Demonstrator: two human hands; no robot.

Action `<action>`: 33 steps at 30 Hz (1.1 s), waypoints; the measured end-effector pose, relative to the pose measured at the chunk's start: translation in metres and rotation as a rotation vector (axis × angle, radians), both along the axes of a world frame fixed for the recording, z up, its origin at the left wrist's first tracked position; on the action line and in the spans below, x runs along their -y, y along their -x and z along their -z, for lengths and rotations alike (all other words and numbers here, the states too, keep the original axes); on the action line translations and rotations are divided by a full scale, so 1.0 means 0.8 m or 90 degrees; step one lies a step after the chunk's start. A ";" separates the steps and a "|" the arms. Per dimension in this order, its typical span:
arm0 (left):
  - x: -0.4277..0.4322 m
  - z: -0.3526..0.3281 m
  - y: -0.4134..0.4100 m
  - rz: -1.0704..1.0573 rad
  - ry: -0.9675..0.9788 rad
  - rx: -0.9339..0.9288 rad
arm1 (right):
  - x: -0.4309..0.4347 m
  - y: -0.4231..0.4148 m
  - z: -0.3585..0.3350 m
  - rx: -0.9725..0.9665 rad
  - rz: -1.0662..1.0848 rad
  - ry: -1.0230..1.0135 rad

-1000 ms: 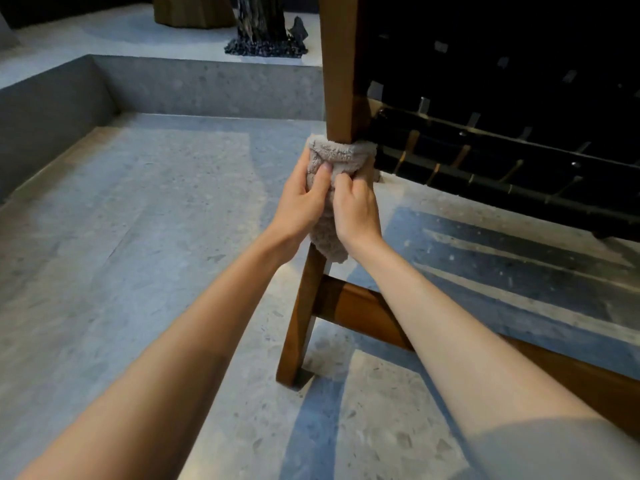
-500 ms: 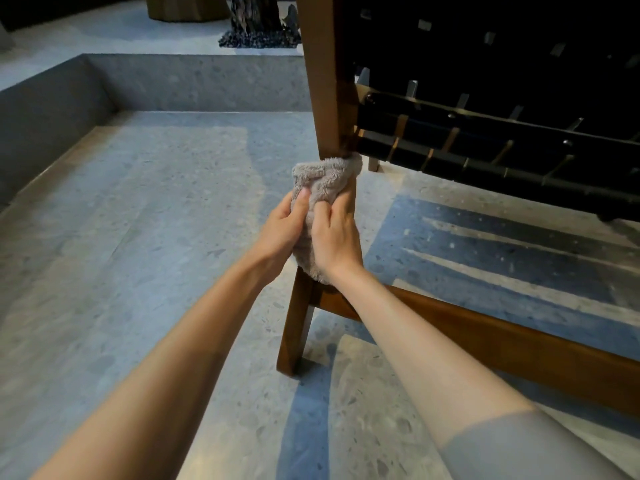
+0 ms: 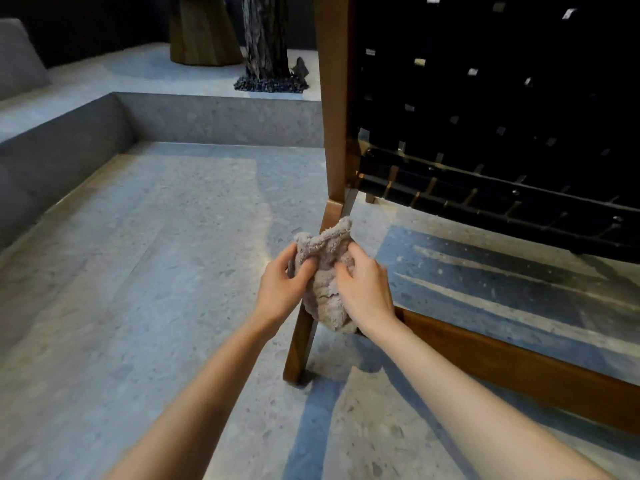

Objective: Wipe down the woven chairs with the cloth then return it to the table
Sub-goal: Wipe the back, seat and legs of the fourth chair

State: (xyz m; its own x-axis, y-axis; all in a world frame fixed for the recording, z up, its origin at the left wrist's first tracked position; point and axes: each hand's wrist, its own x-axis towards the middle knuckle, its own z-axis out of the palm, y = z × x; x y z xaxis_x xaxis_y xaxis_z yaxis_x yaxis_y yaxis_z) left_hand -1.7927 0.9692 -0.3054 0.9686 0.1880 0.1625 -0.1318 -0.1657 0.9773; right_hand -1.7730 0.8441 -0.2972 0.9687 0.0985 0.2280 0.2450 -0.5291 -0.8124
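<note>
Head view takes in the grey speckled floor (image 3: 138, 271) stretching left to a raised stone step (image 3: 221, 119), and on that upper level a brown wooden block (image 3: 204, 29) stands beside a dark trunk-like piece (image 3: 266, 36) ringed with black pebbles (image 3: 270, 85). Filling the right side is the woven chair (image 3: 485, 98), its black straps laced into a brown wooden frame (light shows through the small gaps in the weave). Its leg (image 3: 300, 344) slants down to the floor straight ahead of me, with a low side rail (image 3: 519, 362) running off to the right. The cloth (image 3: 325, 271), a pale fluffy bunch, sits in front of that leg and hides where the rail meets it; whether it wraps the wood I cannot tell. My left hand (image 3: 277, 289) grips its left side, fingers curled into the pile, and my right hand (image 3: 367, 292) clutches the right side, so the cloth is bunched between the two.
</note>
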 end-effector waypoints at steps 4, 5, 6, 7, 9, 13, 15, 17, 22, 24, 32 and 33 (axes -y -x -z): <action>0.019 -0.063 -0.007 -0.023 0.058 0.107 | 0.000 0.012 -0.060 0.174 0.061 -0.086; 0.023 -0.082 -0.010 -0.028 0.071 0.135 | -0.001 0.011 -0.079 0.207 0.063 -0.097; 0.026 -0.102 -0.014 -0.032 0.084 0.160 | -0.002 0.009 -0.101 0.240 0.061 -0.103; 0.028 -0.123 -0.017 -0.035 0.098 0.183 | -0.002 0.007 -0.124 0.271 0.052 -0.105; 0.029 -0.166 -0.020 -0.052 0.128 0.222 | -0.004 0.005 -0.170 0.323 0.029 -0.101; 0.025 -0.250 -0.013 -0.089 0.150 0.310 | -0.013 0.013 -0.251 0.408 0.016 -0.138; 0.021 -0.290 -0.007 -0.099 0.147 0.345 | -0.021 0.019 -0.288 0.451 0.021 -0.158; 0.015 -0.328 -0.003 -0.093 0.143 0.378 | -0.029 0.023 -0.323 0.509 0.050 -0.171; -0.005 -0.415 0.010 -0.047 0.153 0.459 | -0.049 0.028 -0.397 0.603 0.101 -0.233; -0.014 -0.445 0.014 -0.044 0.152 0.508 | -0.054 0.027 -0.414 0.635 0.124 -0.243; -0.006 -0.483 -0.005 0.004 0.066 0.614 | -0.089 0.012 -0.408 0.557 0.047 -0.368; -0.005 -0.479 -0.009 -0.008 0.059 0.621 | -0.092 0.007 -0.406 0.536 0.032 -0.430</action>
State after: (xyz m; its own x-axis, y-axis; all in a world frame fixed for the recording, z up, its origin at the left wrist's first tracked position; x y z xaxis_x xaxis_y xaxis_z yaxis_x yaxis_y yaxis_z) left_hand -1.7854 0.9731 0.0779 0.4153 0.2503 0.8746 -0.8873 -0.1006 0.4501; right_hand -1.7787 0.9181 0.0278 0.4746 -0.3331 0.8147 0.8516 -0.0602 -0.5207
